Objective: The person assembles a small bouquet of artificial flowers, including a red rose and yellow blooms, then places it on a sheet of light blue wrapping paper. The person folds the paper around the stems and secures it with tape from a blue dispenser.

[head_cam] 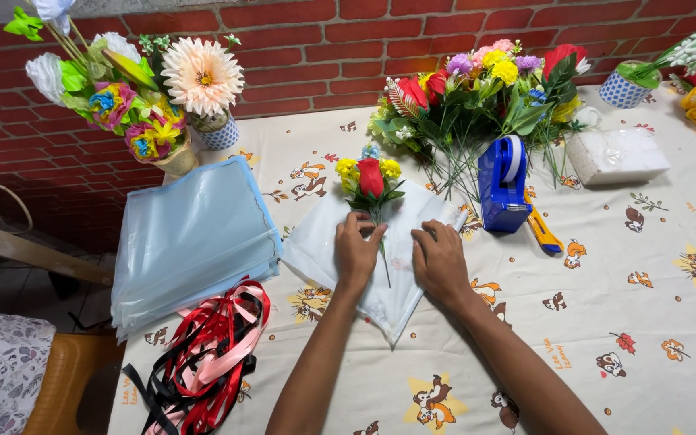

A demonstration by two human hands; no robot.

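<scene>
While both hands [356,251] [441,262] press the wrap [316,242], bare tablecloth [646,322] lies rightward.

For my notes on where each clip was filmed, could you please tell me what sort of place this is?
Probably a small flower-arranging work table, perhaps at home. A heap of artificial flowers lies by a brick wall, with a stack of wrapping sheets, ribbons and a tape dispenser.

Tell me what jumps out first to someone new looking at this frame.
Centre table: the left hand and right hand press a clear wrapping sheet under a small bouquet with a red rose. Behind it lies a bright pile of flowers; red and black ribbons sprawl at lower left.
</scene>
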